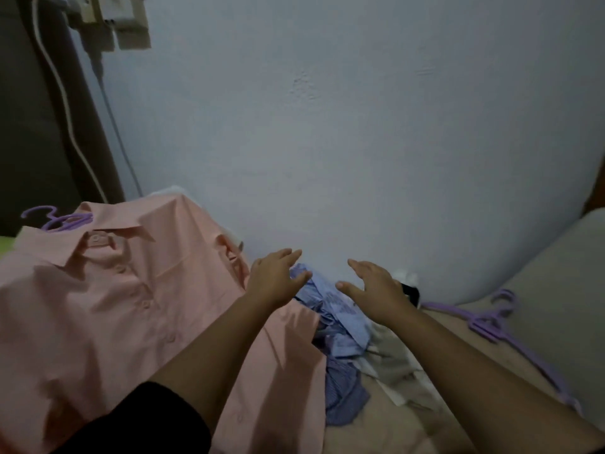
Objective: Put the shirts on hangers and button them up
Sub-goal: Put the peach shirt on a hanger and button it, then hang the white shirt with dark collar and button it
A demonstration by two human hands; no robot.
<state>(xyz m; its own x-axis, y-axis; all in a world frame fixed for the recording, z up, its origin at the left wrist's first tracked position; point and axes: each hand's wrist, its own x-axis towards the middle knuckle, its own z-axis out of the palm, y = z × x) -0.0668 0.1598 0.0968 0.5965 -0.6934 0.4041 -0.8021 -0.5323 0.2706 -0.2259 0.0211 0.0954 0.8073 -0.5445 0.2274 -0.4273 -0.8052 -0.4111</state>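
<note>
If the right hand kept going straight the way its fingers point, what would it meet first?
Probably the crumpled blue shirt lying just below and ahead of the open right hand; if it passes above that, the pale wall behind. Depth is hard to judge.

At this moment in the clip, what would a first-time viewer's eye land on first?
The pink shirt fills the left side, buttoned up, with a purple hanger hook poking out past its collar. In the centre, the left hand and right hand reach forward, fingers spread and holding nothing, above a crumpled blue shirt. Spare purple hangers lie at the right, near the wall.
</note>
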